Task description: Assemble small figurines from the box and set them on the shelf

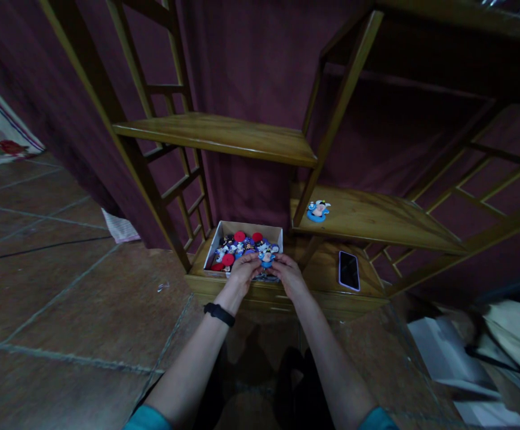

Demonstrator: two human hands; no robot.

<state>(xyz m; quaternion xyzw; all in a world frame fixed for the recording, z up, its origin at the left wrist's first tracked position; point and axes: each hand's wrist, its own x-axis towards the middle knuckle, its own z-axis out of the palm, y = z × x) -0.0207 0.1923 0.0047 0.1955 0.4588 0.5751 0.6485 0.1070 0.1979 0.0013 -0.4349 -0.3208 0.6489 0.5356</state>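
Between the fingertips of my left hand [244,272] and my right hand [288,272] is a small figurine [267,256] with a blue base, gripped from both sides. It is held over the front right part of an open cardboard box [211,246]. Inside the box lie several more small figures, white, purple and dark, along with red round pieces [228,259]. A similar figurine [317,211] with a blue base and a pinkish body stands on the wooden shelf to the right. My hands cover part of the box's front edge.
The wooden shelf unit [215,136] has uprights and a plank above the box. A phone [348,270] lies on the lower board at right. Dark red curtain [251,71] hangs behind. Pale papers or bags [452,355] rest on the tiled floor at right.
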